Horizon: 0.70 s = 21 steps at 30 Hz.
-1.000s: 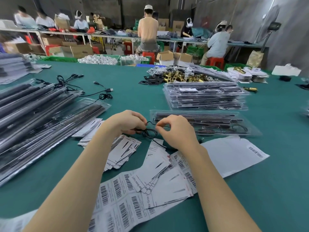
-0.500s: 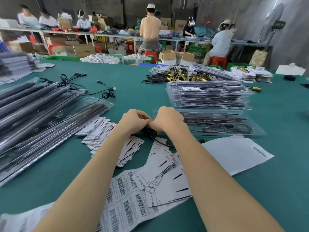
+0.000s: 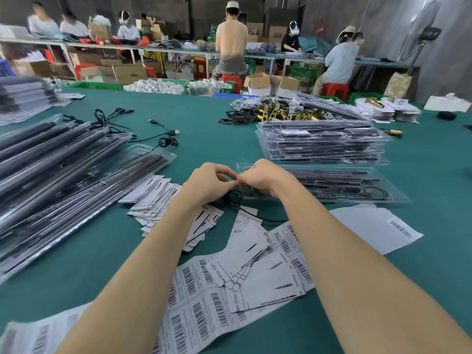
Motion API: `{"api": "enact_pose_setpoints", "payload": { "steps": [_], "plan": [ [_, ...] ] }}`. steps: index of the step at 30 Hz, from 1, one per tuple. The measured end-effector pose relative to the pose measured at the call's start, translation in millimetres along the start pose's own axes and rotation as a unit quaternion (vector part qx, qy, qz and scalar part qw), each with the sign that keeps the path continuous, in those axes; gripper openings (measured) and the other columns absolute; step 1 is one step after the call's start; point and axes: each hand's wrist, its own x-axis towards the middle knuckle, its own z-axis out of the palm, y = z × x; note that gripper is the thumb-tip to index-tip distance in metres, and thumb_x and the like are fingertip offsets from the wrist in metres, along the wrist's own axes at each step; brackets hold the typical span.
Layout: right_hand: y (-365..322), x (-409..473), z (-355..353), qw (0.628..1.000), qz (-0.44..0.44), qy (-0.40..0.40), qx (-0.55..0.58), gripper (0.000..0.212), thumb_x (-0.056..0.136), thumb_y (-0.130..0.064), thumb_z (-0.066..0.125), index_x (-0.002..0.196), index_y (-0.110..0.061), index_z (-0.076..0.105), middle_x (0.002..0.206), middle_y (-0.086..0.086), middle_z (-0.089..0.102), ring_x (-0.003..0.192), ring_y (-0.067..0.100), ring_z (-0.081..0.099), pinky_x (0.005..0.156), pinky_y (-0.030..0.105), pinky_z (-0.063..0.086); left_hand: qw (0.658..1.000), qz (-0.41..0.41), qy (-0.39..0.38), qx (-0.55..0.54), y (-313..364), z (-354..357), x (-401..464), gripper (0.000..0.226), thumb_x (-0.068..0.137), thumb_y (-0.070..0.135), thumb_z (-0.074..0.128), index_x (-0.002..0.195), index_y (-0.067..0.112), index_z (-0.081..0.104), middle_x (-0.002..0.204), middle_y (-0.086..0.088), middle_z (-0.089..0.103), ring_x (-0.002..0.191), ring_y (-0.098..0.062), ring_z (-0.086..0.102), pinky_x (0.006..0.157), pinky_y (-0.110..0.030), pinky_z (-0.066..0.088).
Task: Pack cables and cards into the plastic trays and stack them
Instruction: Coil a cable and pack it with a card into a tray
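Observation:
My left hand and my right hand meet fingertip to fingertip over the near left corner of a clear plastic tray. Both pinch a thin black cable whose loop hangs below them and trails onto the table. The tray holds long dark bars and a coiled cable. White printed cards lie fanned below my left hand, and more cards sit between my forearms. A stack of filled trays stands behind the open one.
A large pile of long packed trays fills the left side. Loose black cables lie beyond it. Barcode label sheets and a white paper lie near me. Brass parts lie at the back; people work at far benches.
My hands have risen and drawn together from a small gap to touching, and shifted toward the tray's corner. The cable loop now hangs below them.

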Motion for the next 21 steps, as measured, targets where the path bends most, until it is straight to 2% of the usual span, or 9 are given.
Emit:
{"api": "enact_pose_setpoints", "payload": {
  "steps": [3, 6, 11, 15, 17, 19, 21],
  "plan": [
    [1, 0, -2, 1.0, 0.004, -0.008, 0.013, 0.014, 0.085, -0.02, 0.065, 0.085, -0.007, 0.06, 0.075, 0.006, 0.048, 0.058, 0.016, 0.038, 0.05, 0.028, 0.031, 0.999, -0.011, -0.044, -0.01, 1, -4, 1, 0.009, 0.082, 0.047, 0.076, 0.085, 0.04, 0.07, 0.092, 0.008, 0.074, 0.081, -0.011, 0.064, 0.075, -0.026, 0.049],
    [1, -1, -4, 1.0, 0.006, -0.019, 0.015, 0.019, 0.085, -0.02, 0.067, 0.073, -0.009, 0.056, 0.072, 0.007, 0.044, 0.055, 0.017, 0.034, 0.049, 0.028, 0.028, 0.997, -0.035, -0.063, -0.014, 6, -3, 0, 0.017, 0.079, 0.045, 0.08, 0.088, 0.036, 0.069, 0.099, 0.005, 0.072, 0.094, -0.017, 0.065, 0.086, -0.03, 0.05],
    [-1, -4, -6, 0.999, 0.008, -0.027, 0.023, 0.011, 0.076, -0.012, 0.067, 0.073, -0.009, 0.057, 0.077, 0.009, 0.041, 0.057, 0.019, 0.032, 0.051, 0.029, 0.027, 0.996, -0.07, -0.057, -0.027, 10, 2, 1, 0.016, 0.078, 0.034, 0.083, 0.087, 0.029, 0.071, 0.102, 0.0, 0.073, 0.102, -0.023, 0.065, 0.083, -0.029, 0.049],
    [-1, -3, -7, 0.999, 0.009, -0.025, 0.023, 0.012, 0.074, -0.014, 0.066, 0.069, -0.011, 0.056, 0.075, 0.008, 0.042, 0.055, 0.018, 0.032, 0.049, 0.028, 0.027, 0.997, -0.078, -0.02, -0.015, 8, 10, 1, 0.017, 0.075, 0.036, 0.085, 0.083, 0.028, 0.072, 0.098, 0.002, 0.074, 0.098, -0.021, 0.067, 0.079, -0.027, 0.053],
    [-1, -2, -11, 0.999, 0.011, -0.022, 0.029, 0.012, 0.073, -0.015, 0.067, 0.067, -0.012, 0.057, 0.074, 0.008, 0.046, 0.053, 0.017, 0.035, 0.047, 0.026, 0.029, 0.998, -0.066, 0.0, 0.013, 7, 15, 0, 0.016, 0.076, 0.038, 0.082, 0.08, 0.029, 0.07, 0.095, 0.003, 0.074, 0.097, -0.021, 0.066, 0.083, -0.031, 0.055],
    [-2, -1, -14, 1.0, 0.011, -0.024, 0.005, 0.016, 0.073, -0.02, 0.07, 0.066, -0.012, 0.058, 0.069, 0.007, 0.046, 0.051, 0.017, 0.035, 0.045, 0.024, 0.029, 0.999, -0.047, -0.001, 0.024, 8, 13, -1, 0.017, 0.078, 0.042, 0.081, 0.087, 0.031, 0.072, 0.097, 0.003, 0.074, 0.099, -0.021, 0.066, 0.089, -0.035, 0.055],
    [-3, 2, -13, 1.0, 0.007, -0.014, -0.004, 0.016, 0.073, -0.026, 0.07, 0.07, -0.012, 0.062, 0.071, 0.006, 0.048, 0.053, 0.018, 0.038, 0.047, 0.025, 0.032, 0.997, -0.037, -0.042, 0.05, 14, 3, -3, 0.026, 0.08, 0.049, 0.078, 0.1, 0.034, 0.071, 0.105, 0.004, 0.072, 0.102, -0.021, 0.064, 0.089, -0.034, 0.053]
  ]
}}
